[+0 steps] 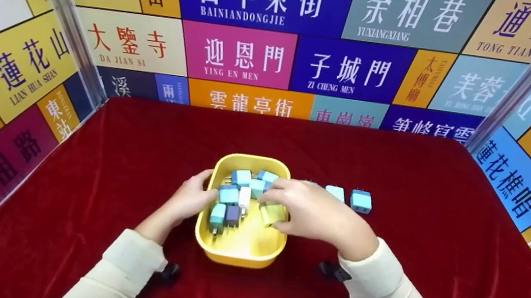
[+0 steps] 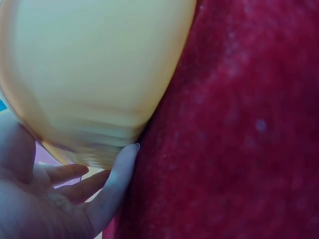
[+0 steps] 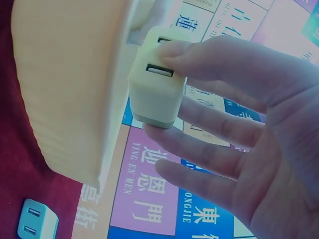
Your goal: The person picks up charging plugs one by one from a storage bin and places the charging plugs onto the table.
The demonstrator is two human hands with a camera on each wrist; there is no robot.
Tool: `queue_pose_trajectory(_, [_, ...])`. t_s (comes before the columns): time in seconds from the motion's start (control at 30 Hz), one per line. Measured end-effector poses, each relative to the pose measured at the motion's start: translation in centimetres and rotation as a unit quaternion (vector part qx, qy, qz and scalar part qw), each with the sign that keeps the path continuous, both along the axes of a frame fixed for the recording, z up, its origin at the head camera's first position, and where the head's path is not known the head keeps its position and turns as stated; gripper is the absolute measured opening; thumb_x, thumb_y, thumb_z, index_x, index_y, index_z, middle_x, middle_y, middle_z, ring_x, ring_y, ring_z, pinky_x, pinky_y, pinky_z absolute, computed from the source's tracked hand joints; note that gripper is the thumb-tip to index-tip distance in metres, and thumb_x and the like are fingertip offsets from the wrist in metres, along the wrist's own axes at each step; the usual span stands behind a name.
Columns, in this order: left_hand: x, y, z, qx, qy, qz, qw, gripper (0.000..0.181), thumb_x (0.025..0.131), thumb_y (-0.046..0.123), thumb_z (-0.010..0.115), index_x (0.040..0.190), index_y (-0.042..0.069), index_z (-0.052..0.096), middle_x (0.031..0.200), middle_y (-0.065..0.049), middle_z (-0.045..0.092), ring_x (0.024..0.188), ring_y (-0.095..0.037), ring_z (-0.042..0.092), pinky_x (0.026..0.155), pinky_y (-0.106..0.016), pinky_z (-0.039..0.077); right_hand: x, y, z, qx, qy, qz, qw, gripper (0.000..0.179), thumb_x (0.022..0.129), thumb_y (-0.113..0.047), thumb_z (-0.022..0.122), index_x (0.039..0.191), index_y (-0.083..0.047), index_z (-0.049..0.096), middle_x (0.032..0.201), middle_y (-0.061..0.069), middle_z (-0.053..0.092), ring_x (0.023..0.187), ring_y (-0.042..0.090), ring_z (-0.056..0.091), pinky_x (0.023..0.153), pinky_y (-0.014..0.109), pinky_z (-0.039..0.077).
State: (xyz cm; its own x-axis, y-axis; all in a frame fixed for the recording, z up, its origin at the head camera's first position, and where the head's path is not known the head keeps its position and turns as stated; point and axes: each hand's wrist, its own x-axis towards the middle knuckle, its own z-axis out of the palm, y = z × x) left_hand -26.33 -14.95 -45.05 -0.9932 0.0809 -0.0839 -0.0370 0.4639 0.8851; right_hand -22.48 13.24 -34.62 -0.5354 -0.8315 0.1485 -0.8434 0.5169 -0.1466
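Note:
A yellow plastic bin (image 1: pixel 238 261) holds several USB charger plugs, mostly pale blue (image 1: pixel 241 177), with a white one (image 1: pixel 244 200) and a dark purple one (image 1: pixel 233 214) among them. My left hand (image 1: pixel 190 195) holds the bin's left side, thumb at the rim and fingers (image 2: pixel 122 167) against the outer wall. Above the right part of the bin, my right hand (image 1: pixel 306 208) pinches a pale yellow USB charger plug (image 3: pixel 157 92). Its two USB ports face the right wrist camera, and my thumb lies over one of them.
Right of the bin, pale blue charger plugs (image 1: pixel 361 201) stand on the dark red cloth (image 1: pixel 145 128), partly behind my right hand. Panels with printed place names (image 1: pixel 249 57) rise behind and along both sides. Metal posts (image 1: pixel 78 32) frame the back corners.

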Motion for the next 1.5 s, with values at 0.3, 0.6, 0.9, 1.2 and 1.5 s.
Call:
queue_pose_trajectory(0.3, [-0.1,-0.1,0.0,-0.003,-0.003,-0.001,1.0000,0.067,0.094,0.012,0.057,0.160,0.008,0.046,0.138,-0.018,0.064,0.115,-0.027,0.064,0.098,-0.042,0.058,-0.4,1.1,0.7,-0.025,0.008,-0.016,0.9995,0.038,0.087,-0.019,0.087,0.123,-0.014,0.078,0.117,0.004,0.069,0.101,0.020,0.066,0.091,0.037,0.060])
queue_pose_trajectory(0.6, [-0.1,0.1,0.1,-0.003,-0.006,-0.001,1.0000,0.067,0.094,0.013,0.057,0.161,0.009,0.046,0.139,-0.017,0.064,0.116,-0.028,0.064,0.098,-0.043,0.059,-0.8,3.5,2.2,-0.066,0.014,-0.060,0.9960,0.037,0.084,-0.016,0.089,0.120,-0.015,0.079,0.110,0.000,0.069,0.094,0.017,0.064,0.085,0.035,0.059])
queue_pose_trajectory(0.9, [-0.1,-0.1,-0.4,-0.001,0.003,0.005,1.0000,0.065,0.095,0.017,0.057,0.159,0.010,0.048,0.141,-0.016,0.063,0.118,-0.028,0.062,0.099,-0.044,0.057,-1.3,5.9,3.4,-0.076,0.002,-0.107,0.9913,0.038,0.085,-0.012,0.087,0.122,-0.013,0.079,0.112,0.000,0.070,0.096,0.018,0.062,0.086,0.037,0.057])
queue_pose_trajectory(1.2, [-0.2,-0.2,-0.4,0.002,0.001,0.005,1.0000,0.064,0.096,0.018,0.057,0.159,0.010,0.047,0.142,-0.017,0.063,0.118,-0.029,0.064,0.099,-0.045,0.058,-1.1,6.7,4.1,-0.069,-0.015,-0.136,0.9882,0.040,0.087,-0.015,0.088,0.125,-0.014,0.078,0.116,0.000,0.069,0.099,0.018,0.062,0.089,0.037,0.057])
queue_pose_trajectory(1.5, [-0.1,-0.2,-0.5,-0.001,0.000,0.006,1.0000,0.064,0.095,0.018,0.057,0.159,0.010,0.048,0.142,-0.017,0.063,0.118,-0.029,0.063,0.101,-0.045,0.057,-1.5,7.4,4.1,-0.054,-0.019,-0.145,0.9878,0.039,0.085,-0.014,0.088,0.123,-0.013,0.078,0.113,0.001,0.069,0.099,0.019,0.061,0.088,0.038,0.057])
